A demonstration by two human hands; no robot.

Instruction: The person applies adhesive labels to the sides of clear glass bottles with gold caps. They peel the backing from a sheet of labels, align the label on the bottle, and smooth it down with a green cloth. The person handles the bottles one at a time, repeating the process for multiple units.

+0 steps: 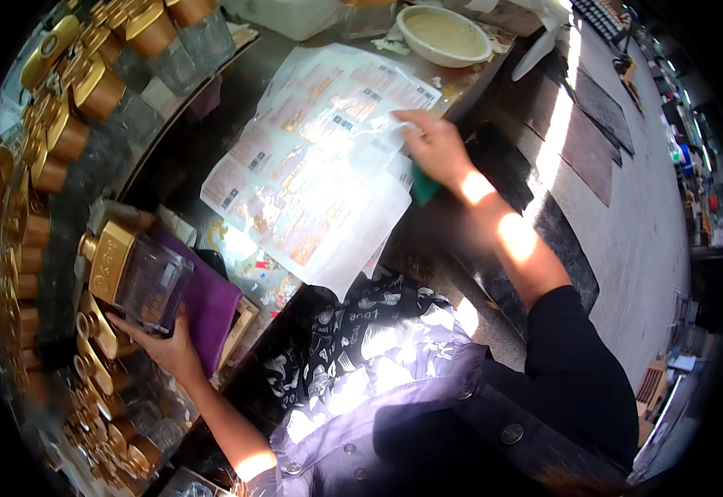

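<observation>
My left hand [166, 346] is closed around the lower end of a clear square glass bottle [152, 286] with a large gold cap, tilted with the cap to the upper left. Sheets of printed stickers [320, 157] lie on the worktable, several of their spots bare or shiny. At the far right edge of these sheets, my right hand [437, 149] pinches with bent fingers. Whether a single sticker is lifted between its fingertips, I cannot make out.
Rows of gold-capped glass bottles [67, 132] crowd the left side. A purple cloth [212, 306] lies beside the held bottle. Behind the sheets stand a white bowl [444, 37] and a white plastic tub [295, 16]. A dark mat [535, 273] covers floor at right.
</observation>
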